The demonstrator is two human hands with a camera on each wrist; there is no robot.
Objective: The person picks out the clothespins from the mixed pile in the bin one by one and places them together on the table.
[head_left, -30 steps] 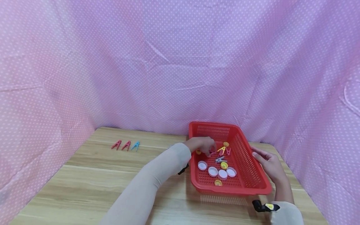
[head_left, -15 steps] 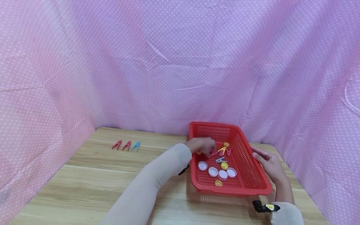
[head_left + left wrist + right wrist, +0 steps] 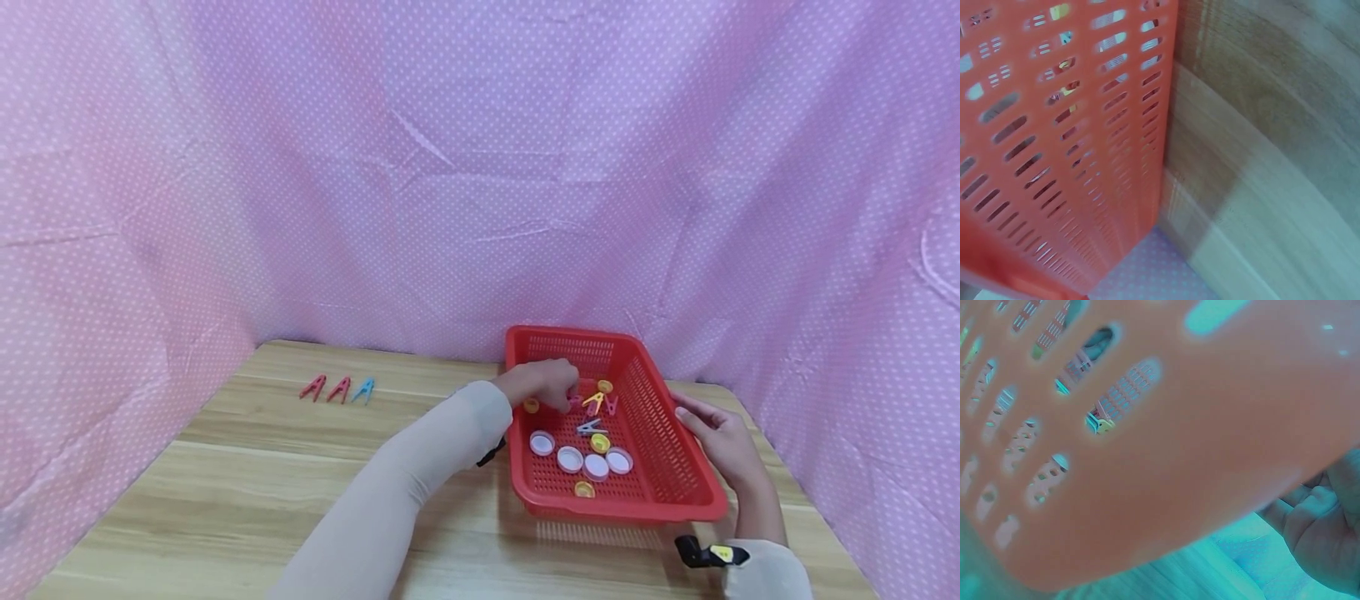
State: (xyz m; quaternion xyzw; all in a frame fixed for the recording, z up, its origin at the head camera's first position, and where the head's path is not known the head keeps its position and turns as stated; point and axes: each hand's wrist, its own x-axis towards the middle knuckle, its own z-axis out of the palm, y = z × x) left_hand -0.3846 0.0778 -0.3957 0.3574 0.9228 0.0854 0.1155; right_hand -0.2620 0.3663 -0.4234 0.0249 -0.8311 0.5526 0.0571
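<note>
My left hand [image 3: 555, 385] reaches over the left wall into the red plastic basket [image 3: 622, 507], fingers pointing down. It pinches a pink clothespin [image 3: 575, 402], partly hidden by the fingers. Just right of it lie a yellow clothespin [image 3: 595, 402] and other pink ones, with a grey clothespin [image 3: 590, 427] nearer the front. My right hand [image 3: 722, 437] grips the basket's right rim, thumb on top and fingers along the outside. In the left wrist view the slotted basket wall [image 3: 1079, 125] hides the left hand; part of the right hand [image 3: 1319, 531] shows below the rim in the right wrist view.
Several white round caps [image 3: 570, 459] and yellow caps [image 3: 600, 442] lie on the basket's floor. Two red clothespins and a blue clothespin [image 3: 364, 390] stand in a row on the wooden table [image 3: 300, 475] at the back left. A pink dotted cloth [image 3: 450, 208] hangs behind.
My left hand has shifted slightly up and to the right inside the basket, and the pink clothespin at its fingertips has moved with it. The right hand stays on the rim.
</note>
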